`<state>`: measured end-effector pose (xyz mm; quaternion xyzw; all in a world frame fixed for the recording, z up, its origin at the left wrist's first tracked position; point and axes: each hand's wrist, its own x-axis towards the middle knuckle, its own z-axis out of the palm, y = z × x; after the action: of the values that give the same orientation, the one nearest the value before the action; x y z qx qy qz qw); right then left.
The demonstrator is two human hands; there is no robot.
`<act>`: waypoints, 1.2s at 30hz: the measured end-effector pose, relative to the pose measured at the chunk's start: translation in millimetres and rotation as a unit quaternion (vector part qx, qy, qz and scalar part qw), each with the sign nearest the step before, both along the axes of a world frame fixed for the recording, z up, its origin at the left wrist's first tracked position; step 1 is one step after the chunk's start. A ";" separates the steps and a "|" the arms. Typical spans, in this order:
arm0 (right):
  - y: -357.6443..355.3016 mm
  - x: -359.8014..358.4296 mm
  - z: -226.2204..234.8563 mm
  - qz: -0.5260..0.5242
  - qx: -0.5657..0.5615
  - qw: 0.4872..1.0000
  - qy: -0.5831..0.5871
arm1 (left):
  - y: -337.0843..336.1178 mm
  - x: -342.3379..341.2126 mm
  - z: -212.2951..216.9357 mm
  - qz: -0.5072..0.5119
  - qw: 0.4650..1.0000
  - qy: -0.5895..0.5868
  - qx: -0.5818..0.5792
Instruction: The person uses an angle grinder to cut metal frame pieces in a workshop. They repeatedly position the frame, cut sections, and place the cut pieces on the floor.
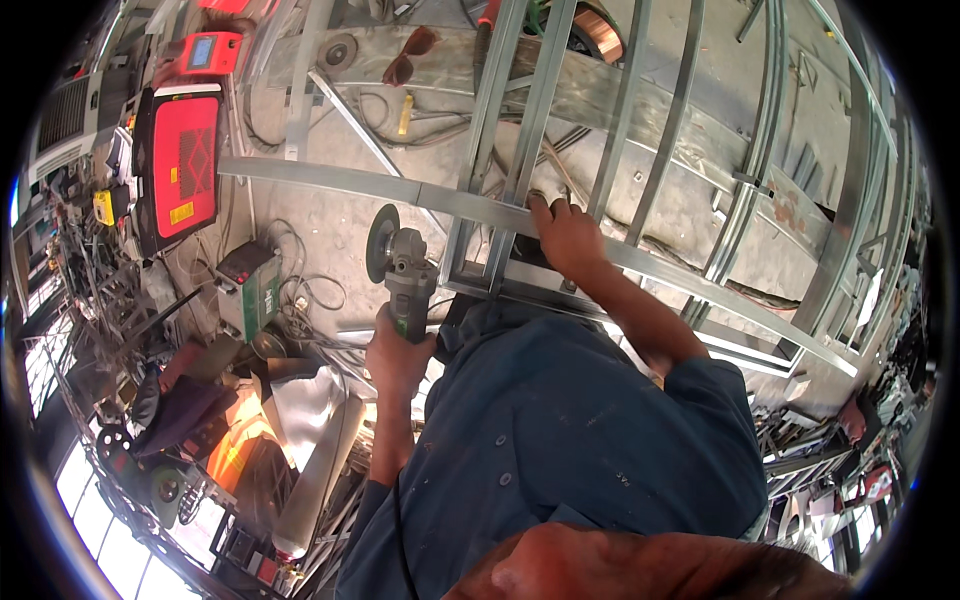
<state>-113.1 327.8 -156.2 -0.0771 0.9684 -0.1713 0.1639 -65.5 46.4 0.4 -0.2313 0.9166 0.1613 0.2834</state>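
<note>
Angle grinder point(408, 290) and flat metal bar point(460, 204) at a metal frame point(668, 120).
The grey grinder, with a dark round disc point(380, 243), stands outside the frame's near-left corner, its body clamped in the left hand point(396, 352); disc-to-bar contact cannot be told. The right hand point(572, 238) curls its fingers over the straight, dull-silver bar, which crosses the frame's near edge and overhangs its left edge. At lower left, a long pale cylinder point(318, 480) lies aslant, interior hidden.

Dark blue shirt point(590, 440), short sleeves point(712, 395), two round buttons point(505, 480), scattered pale specks point(624, 480)
</note>
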 end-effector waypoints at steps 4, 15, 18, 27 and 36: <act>21.3 -40.7 23.6 0.013 -0.076 0.981 -0.180 | -3.8 3.0 -5.4 -0.004 1.000 0.008 0.002; 32.2 -56.9 11.3 0.051 -0.085 0.975 -0.197 | 7.3 -14.9 -15.5 -0.033 0.999 0.008 0.031; 32.4 -58.0 12.2 0.053 -0.081 0.974 -0.204 | 8.2 -18.4 -16.7 -0.040 0.998 0.009 0.036; 33.4 -58.6 9.3 0.056 -0.081 0.975 -0.201 | 4.6 -22.1 -20.2 -0.060 0.998 0.008 0.028; 33.3 -58.4 9.6 0.054 -0.083 0.974 -0.203 | 7.2 -24.7 -18.3 -0.068 0.998 -0.014 0.011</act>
<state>-171.5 361.1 -146.6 -0.1061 0.8916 -0.2539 0.3595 -90.1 53.6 -17.9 -0.1676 0.9242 0.1486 0.3093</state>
